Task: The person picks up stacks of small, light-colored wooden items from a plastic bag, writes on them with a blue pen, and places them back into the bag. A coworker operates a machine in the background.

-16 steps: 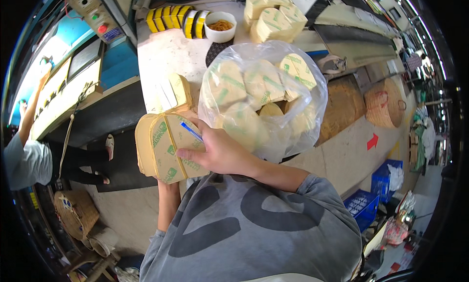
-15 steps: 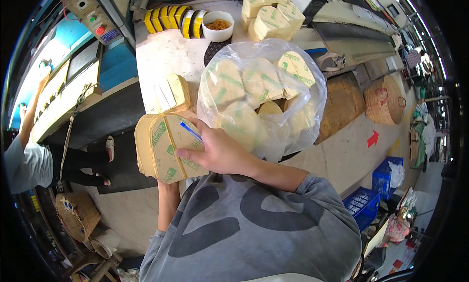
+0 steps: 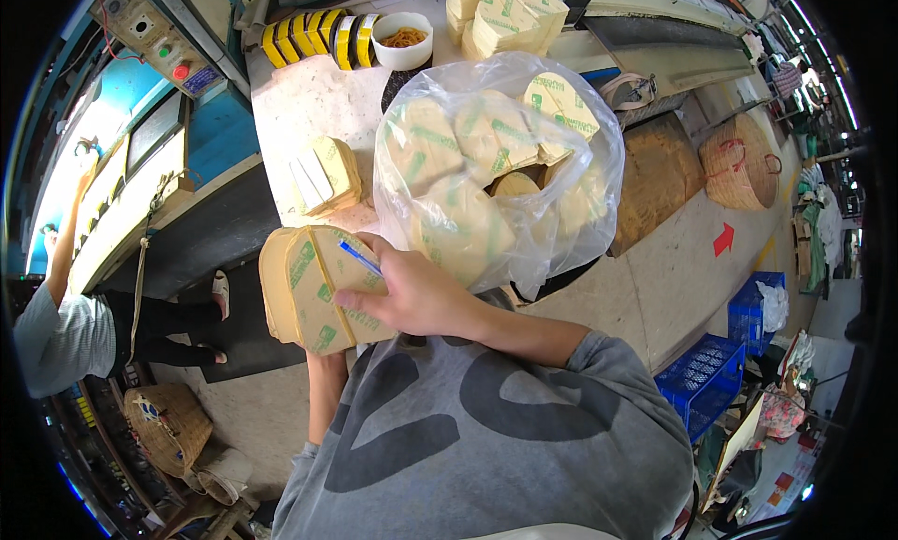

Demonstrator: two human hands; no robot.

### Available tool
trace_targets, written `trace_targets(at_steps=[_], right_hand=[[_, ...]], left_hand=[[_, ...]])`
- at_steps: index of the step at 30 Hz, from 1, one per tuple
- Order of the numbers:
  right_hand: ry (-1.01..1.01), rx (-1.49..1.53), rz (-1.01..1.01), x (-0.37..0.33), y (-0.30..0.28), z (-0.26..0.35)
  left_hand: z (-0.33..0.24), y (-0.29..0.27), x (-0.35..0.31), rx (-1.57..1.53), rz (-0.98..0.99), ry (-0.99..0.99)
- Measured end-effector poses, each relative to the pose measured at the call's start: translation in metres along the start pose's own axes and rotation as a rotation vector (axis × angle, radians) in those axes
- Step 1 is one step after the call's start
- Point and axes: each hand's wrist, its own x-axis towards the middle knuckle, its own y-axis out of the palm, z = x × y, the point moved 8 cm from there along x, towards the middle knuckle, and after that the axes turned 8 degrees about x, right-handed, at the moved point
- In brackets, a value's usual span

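A thick stack of tan, rounded paper-backed sheets [image 3: 304, 283] with green print is held in front of my body, a rubber band [image 3: 329, 283] stretched around it. My right hand [image 3: 412, 292] grips the stack's right side, thumb on the top sheet, with a blue pen [image 3: 360, 258] between its fingers. From below, my left hand [image 3: 325, 364] supports the stack; its fingers are hidden underneath. Just beyond, a smaller stack [image 3: 329, 171] with a white slip [image 3: 311, 180] lies on the white table [image 3: 281, 119]. To the right, a clear plastic bag [image 3: 599, 166] contains several similar stacks.
At the table's back are yellow-and-black rolls [image 3: 313, 35], a white bowl [image 3: 416, 49] of rubber bands and more stacks [image 3: 510, 21]. A co-worker [image 3: 65, 325] stands at a machine on the left. Wicker baskets [image 3: 739, 166] and blue crates [image 3: 702, 381] stand on the floor.
My view has shifted slightly, so the table and bag appear a little differently placed. Both hands keep their hold on the banded stack, and the pen stays in my right hand.
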Motion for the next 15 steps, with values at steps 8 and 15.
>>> trace_targets(at_steps=[8,15], right_hand=[[-0.024,0.023,0.033,0.0,0.011,0.003],[-0.024,-0.005,0.057,0.001,0.02,0.005]], left_hand=[[-0.008,-0.018,-0.014,0.029,-0.041,0.013],[-0.011,-0.026,-0.021,0.011,-0.056,0.03]])
